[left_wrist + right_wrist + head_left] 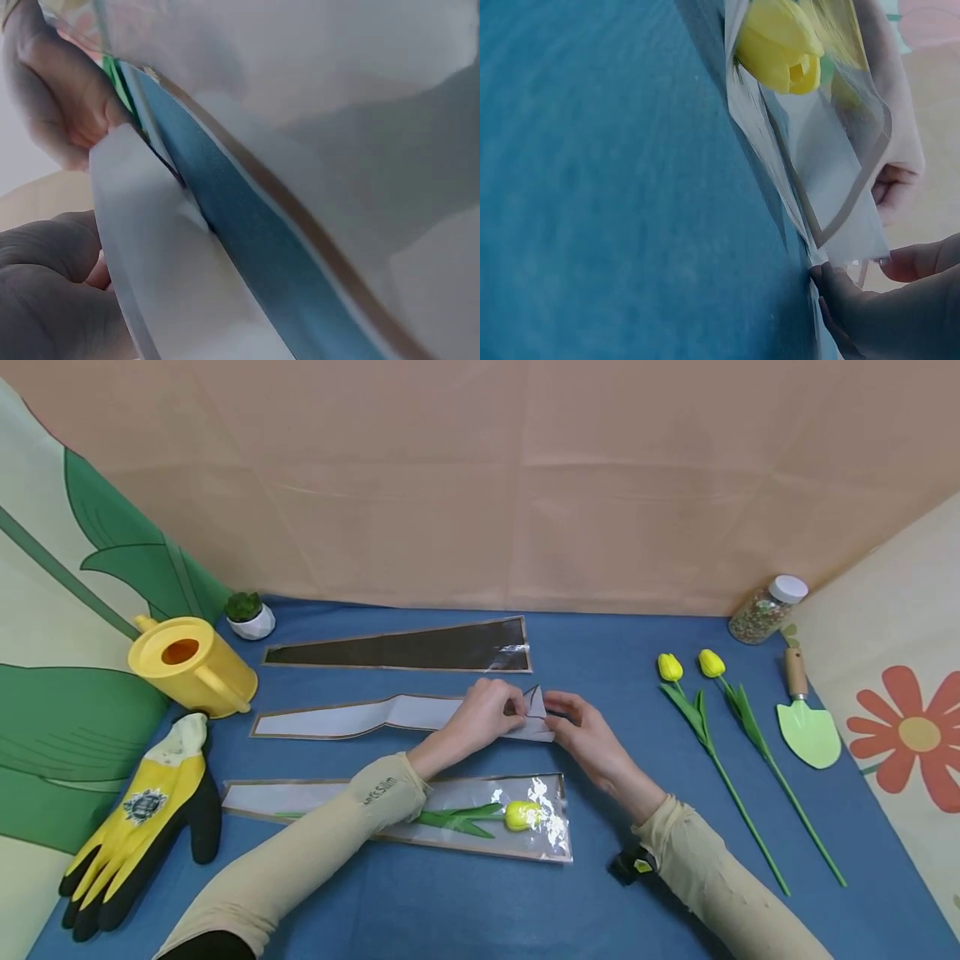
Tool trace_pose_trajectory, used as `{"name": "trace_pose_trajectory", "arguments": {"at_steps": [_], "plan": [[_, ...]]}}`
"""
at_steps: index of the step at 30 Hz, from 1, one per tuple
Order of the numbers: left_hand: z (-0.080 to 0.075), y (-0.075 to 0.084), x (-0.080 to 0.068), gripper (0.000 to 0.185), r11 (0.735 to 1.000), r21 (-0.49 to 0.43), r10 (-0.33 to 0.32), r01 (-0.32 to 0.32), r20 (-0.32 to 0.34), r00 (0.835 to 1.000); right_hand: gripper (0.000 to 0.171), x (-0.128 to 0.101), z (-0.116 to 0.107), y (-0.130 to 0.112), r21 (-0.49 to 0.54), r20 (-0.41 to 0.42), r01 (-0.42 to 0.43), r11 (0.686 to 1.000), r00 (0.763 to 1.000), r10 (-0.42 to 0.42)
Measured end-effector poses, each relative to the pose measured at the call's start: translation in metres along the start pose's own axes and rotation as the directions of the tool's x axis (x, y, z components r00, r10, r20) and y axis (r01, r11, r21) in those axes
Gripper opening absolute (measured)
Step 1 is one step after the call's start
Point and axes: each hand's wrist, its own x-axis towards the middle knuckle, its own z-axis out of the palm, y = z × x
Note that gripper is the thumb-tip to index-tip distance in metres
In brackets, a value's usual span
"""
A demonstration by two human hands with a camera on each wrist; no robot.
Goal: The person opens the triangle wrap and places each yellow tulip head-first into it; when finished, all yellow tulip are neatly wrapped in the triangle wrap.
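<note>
1. With its fingers, your left hand [489,710] pinches the white sleeve [341,722], just beyond the tulip-filled sleeve [474,791].
2. Your right hand [594,742] touches its end; I cannot tell whether those fingers pinch.

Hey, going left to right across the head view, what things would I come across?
Yellow-and-black glove, yellow watering can, potted plant, left hand, right hand, first loose tulip, second loose tulip, green trowel, red printed flower.
</note>
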Motion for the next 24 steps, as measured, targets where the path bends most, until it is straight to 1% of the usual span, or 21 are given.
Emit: {"name": "trace_pose_trajectory", "arguments": {"at_steps": [5,8,11,13,14,15,16,17,19,21,22,24], "plan": [[-0.003,-0.002,-0.002,0.011,1.0,-0.001,0.006,-0.006,-0.008,1.0,0.053,-0.002,-0.006,0.0,0.032,0.032,0.006,0.999,0.999,-0.007],[-0.004,-0.001,-0.003,0.012,1.0,-0.01,0.0,0.0,-0.015,1.0,0.053,-0.003,-0.01,0.002,0.024,0.041,0.011,1.0,0.999,-0.012],[-0.004,-0.001,-0.004,0.013,1.0,-0.02,-0.002,0.002,-0.022,1.0,0.053,-0.006,-0.016,0.001,0.001,0.044,0.039,0.999,0.998,-0.039],[-0.004,0.0,-0.004,0.014,1.0,-0.029,-0.003,0.002,-0.028,1.0,0.052,-0.01,-0.022,-0.001,-0.046,0.037,0.068,0.997,0.997,-0.067],[-0.004,0.0,-0.005,0.014,0.999,-0.033,-0.002,0.001,-0.03,1.0,0.051,-0.012,-0.025,-0.003,-0.081,0.033,0.089,0.993,0.996,-0.086],[-0.004,0.0,-0.005,0.015,0.999,-0.038,-0.003,0.001,-0.031,1.0,0.051,-0.014,-0.028,-0.005,-0.137,0.029,0.113,0.984,0.994,-0.11],[-0.004,0.0,-0.005,0.015,0.999,-0.041,-0.002,0.001,-0.033,0.999,0.05,-0.016,-0.032,-0.007,-0.212,0.021,0.136,0.968,0.991,-0.134],[-0.004,0.0,-0.006,0.016,0.999,-0.047,-0.003,0.001,-0.033,0.999,0.049,-0.019,-0.037,-0.009,-0.288,0.013,0.154,0.945,0.987,-0.157],[-0.004,0.0,-0.007,0.016,0.998,-0.058,-0.003,0.001,-0.032,0.999,0.047,-0.025,-0.047,-0.013,-0.443,0.0,0.184,0.877,0.979,-0.205],[-0.004,0.0,-0.007,0.016,0.998,-0.064,-0.005,0.003,-0.03,1.0,0.042,-0.032,-0.059,-0.016,-0.569,-0.008,0.2,0.798,0.969,-0.248],[-0.004,0.0,-0.008,0.016,0.998,-0.066,-0.006,0.004,-0.03,1.0,0.04,-0.035,-0.065,-0.018,-0.61,-0.01,0.202,0.766,0.965,-0.262],[-0.004,0.001,-0.008,0.015,0.998,-0.066,-0.01,0.008,-0.03,1.0,0.033,-0.042,-0.079,-0.02,-0.665,-0.016,0.203,0.719,0.958,-0.285]]}}
